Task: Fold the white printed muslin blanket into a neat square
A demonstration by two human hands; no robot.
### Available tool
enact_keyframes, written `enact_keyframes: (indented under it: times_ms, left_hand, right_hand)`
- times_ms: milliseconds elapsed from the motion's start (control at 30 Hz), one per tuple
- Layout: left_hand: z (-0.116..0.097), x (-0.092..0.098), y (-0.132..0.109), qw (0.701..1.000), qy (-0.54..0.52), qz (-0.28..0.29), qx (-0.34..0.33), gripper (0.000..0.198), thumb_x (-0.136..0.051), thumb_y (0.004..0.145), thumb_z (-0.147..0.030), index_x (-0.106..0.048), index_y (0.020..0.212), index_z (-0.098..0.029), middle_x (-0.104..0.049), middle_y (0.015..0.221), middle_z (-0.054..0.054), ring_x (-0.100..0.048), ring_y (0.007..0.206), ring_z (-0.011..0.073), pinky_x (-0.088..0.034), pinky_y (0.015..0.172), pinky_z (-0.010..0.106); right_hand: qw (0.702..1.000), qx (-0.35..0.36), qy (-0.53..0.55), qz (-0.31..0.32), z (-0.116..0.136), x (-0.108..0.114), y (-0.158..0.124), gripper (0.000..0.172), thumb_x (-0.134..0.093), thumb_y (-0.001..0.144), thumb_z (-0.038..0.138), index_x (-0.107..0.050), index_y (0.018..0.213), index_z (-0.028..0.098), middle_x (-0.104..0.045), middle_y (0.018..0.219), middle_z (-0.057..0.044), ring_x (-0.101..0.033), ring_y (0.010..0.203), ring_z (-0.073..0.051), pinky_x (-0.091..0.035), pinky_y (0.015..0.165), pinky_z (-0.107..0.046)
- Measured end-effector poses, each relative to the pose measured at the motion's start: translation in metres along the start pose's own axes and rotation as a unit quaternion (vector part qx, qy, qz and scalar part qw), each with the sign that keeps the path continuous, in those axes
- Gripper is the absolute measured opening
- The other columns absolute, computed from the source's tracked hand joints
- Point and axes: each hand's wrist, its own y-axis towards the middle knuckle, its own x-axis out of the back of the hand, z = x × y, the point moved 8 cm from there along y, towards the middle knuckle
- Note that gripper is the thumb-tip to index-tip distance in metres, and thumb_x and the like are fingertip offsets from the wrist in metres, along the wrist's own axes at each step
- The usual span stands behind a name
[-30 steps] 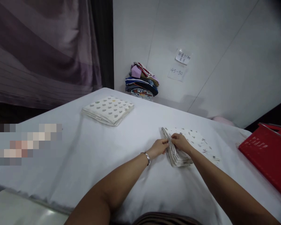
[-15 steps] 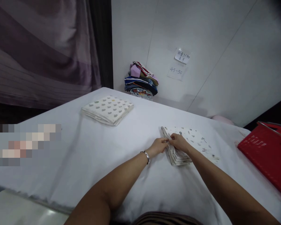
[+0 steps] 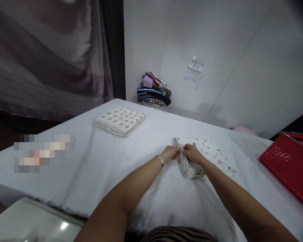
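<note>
A folded white cloth with small grey printed motifs lies right of the middle of the white-covered table, its layered edges turned toward the left and front. At its left edge, my left hand has its fingers curled on the layers; a bracelet circles that wrist. My right hand pinches the cloth close beside it, thumb and fingers together on the upper layers. The fingertips of both hands are partly hidden. Farther back on the left sits another folded white cloth with grey prints, apart from both hands.
A red bag stands at the right edge. Behind the table, a stack of folded fabrics rises by the wall, with paper signs. A purple curtain hangs at left. A pixelated patch hides something on the table's left.
My left hand has shifted slightly up and to the left along the cloth's edge. My right hand stays almost in place. The whole view has moved a little.
</note>
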Motion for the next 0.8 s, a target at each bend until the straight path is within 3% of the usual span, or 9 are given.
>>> enact_keyframes:
  times_ms: [133, 267, 533, 700, 800]
  left_hand:
    - [0.001, -0.006, 0.008, 0.999, -0.015, -0.034, -0.007, 0.011, -0.057, 0.079, -0.021, -0.057, 0.075, -0.011, -0.053, 0.056, -0.002, -0.044, 0.04, 0.0047, -0.031, 0.04, 0.017]
    - [0.007, -0.008, 0.011, 0.999, -0.024, -0.046, -0.015, 0.01, -0.054, 0.08, -0.016, -0.057, 0.071, -0.012, -0.047, 0.048, -0.005, -0.041, 0.038, 0.0042, -0.03, 0.039, 0.017]
    - [0.01, -0.006, 0.015, 0.999, -0.004, -0.041, -0.03, 0.012, -0.058, 0.076, -0.015, -0.055, 0.065, -0.012, -0.05, 0.047, -0.004, -0.044, 0.04, 0.0059, -0.033, 0.039, 0.017]
    - [0.009, -0.007, 0.015, 1.0, -0.006, -0.024, -0.018, 0.012, -0.056, 0.075, -0.013, -0.053, 0.064, -0.013, -0.05, 0.047, -0.004, -0.046, 0.041, 0.0064, -0.036, 0.042, 0.017]
    - [0.007, -0.007, 0.012, 1.0, -0.01, -0.016, -0.017, 0.013, -0.055, 0.075, -0.013, -0.052, 0.063, -0.014, -0.049, 0.048, -0.004, -0.047, 0.042, 0.0062, -0.037, 0.042, 0.017]
  right_hand:
    - [0.998, -0.031, 0.051, 0.015, -0.002, -0.001, -0.003, 0.004, -0.054, 0.073, 0.017, -0.053, 0.077, 0.016, -0.049, 0.047, 0.005, -0.045, 0.04, -0.009, -0.033, 0.039, -0.019]
    - [0.995, -0.056, 0.074, 0.028, -0.004, -0.003, -0.004, 0.01, -0.051, 0.081, 0.025, -0.051, 0.076, 0.017, -0.046, 0.041, 0.006, -0.043, 0.036, -0.009, -0.033, 0.037, -0.019]
    - [0.996, -0.026, 0.086, 0.028, -0.006, -0.002, -0.002, 0.015, -0.046, 0.084, 0.027, -0.051, 0.074, 0.017, -0.045, 0.043, 0.006, -0.043, 0.038, -0.009, -0.032, 0.039, -0.02]
    - [0.995, 0.029, -0.055, -0.075, 0.005, 0.014, -0.004, 0.005, -0.053, 0.075, 0.023, -0.052, 0.073, 0.018, -0.052, 0.056, 0.004, -0.049, 0.052, -0.01, -0.033, 0.05, -0.021]
    - [0.985, 0.057, -0.137, -0.093, 0.015, 0.013, -0.006, 0.002, -0.052, 0.073, 0.02, -0.053, 0.073, 0.019, -0.057, 0.062, 0.002, -0.05, 0.06, -0.012, -0.031, 0.054, -0.021]
